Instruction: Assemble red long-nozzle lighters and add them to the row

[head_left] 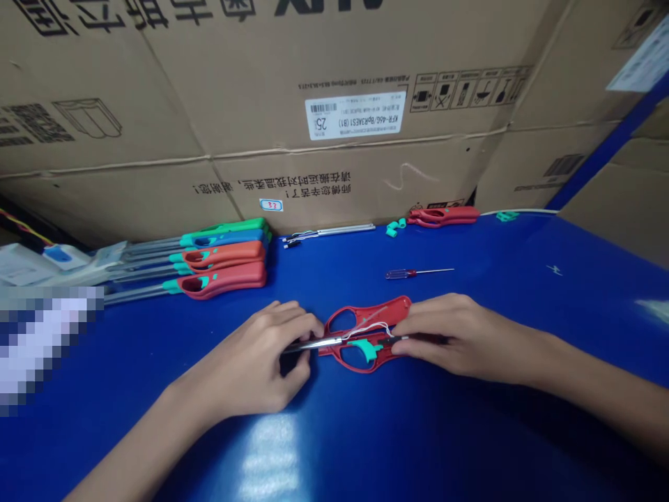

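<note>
A red lighter shell half (366, 335) lies open on the blue table (418, 432), with a teal trigger (366, 348) and thin white wires inside it. My left hand (261, 359) is closed around the metal tube (318, 343) that sticks out of the shell's left end. My right hand (454, 333) presses with pinched fingers on the shell's right end. A second red shell half (376, 312) lies just behind, touching the first.
Several finished long lighters (219, 259) in green, blue, orange and red are stacked at the left. A small red-handled screwdriver (415, 272) lies behind my hands. Further back are a bare metal tube (329, 231), loose teal parts (396, 226) and red shells (443, 215). Cardboard boxes (334, 104) wall the rear.
</note>
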A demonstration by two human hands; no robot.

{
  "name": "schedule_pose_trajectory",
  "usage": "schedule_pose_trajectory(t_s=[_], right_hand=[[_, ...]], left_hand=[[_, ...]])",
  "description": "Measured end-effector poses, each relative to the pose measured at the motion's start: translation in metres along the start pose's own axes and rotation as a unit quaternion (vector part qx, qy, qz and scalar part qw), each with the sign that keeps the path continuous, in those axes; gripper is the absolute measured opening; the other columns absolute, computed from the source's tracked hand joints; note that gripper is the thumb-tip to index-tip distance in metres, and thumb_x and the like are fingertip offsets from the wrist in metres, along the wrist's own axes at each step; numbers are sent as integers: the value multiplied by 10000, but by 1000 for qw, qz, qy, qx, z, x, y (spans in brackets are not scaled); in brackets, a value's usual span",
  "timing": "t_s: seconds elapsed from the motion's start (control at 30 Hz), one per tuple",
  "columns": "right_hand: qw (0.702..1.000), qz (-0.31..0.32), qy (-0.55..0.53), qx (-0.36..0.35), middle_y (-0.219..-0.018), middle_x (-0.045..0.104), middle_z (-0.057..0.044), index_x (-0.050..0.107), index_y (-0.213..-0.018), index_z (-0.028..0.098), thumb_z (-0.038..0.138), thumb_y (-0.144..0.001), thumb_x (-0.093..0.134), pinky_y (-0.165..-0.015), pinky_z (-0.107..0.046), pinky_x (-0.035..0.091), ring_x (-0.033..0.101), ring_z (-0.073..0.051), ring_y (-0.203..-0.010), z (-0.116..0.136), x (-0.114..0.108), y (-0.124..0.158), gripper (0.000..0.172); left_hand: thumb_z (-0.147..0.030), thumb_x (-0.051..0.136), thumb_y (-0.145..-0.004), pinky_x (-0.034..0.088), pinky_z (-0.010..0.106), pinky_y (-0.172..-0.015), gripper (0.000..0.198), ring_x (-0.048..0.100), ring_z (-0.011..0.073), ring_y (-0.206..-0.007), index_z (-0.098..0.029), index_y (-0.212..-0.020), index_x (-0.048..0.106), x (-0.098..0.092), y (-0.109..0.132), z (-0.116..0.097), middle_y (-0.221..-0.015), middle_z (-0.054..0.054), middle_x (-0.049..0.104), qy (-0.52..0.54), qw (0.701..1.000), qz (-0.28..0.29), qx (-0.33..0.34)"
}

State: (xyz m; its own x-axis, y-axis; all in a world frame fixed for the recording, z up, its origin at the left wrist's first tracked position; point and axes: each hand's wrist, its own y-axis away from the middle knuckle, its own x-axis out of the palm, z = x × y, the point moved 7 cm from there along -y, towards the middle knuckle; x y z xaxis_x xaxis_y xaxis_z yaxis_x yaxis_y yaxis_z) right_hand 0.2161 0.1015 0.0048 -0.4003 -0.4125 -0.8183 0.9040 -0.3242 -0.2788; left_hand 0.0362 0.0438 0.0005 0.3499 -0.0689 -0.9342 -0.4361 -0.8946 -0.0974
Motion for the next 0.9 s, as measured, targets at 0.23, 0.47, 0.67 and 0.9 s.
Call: schedule_pose_trajectory(t_s=[0.23,0.47,0.67,0.9], right_hand=[[999,-19,21,-18,-760,682,-27,711,-925,126,172,-925,575,-625,-232,403,564,-114,-656,9,-3,0,144],[999,10,39,11,-751,665,-2,693,-905,158,130,-892,538,-629,-244,388,546,-106,-647,10,-3,3,158],[999,26,35,10,-744,637,-15,673,-844,153,132,-900,515,-631,-245,380,530,-108,-669,10,-5,1,169],[998,38,49,8,-758,620,-24,672,-815,148,116,-891,511,-647,-253,373,521,-116,-697,8,-5,1,180]], left_hand=[[-147,514,-814,412,336,-760,120,537,193,-810,-202,-906,570,2,-4,-4,-863,18,598,7,1000,-1,-3],[-182,504,-853,433,358,-795,119,555,202,-817,-197,-903,612,6,-7,-2,-866,33,615,9,1000,-7,-13],[-183,499,-863,446,367,-788,153,561,206,-810,-185,-903,647,4,-6,-5,-852,45,631,2,1000,-18,-1],[-174,492,-866,455,377,-779,169,550,212,-819,-173,-924,651,3,-5,-7,-862,59,638,-5,1000,-16,9]])
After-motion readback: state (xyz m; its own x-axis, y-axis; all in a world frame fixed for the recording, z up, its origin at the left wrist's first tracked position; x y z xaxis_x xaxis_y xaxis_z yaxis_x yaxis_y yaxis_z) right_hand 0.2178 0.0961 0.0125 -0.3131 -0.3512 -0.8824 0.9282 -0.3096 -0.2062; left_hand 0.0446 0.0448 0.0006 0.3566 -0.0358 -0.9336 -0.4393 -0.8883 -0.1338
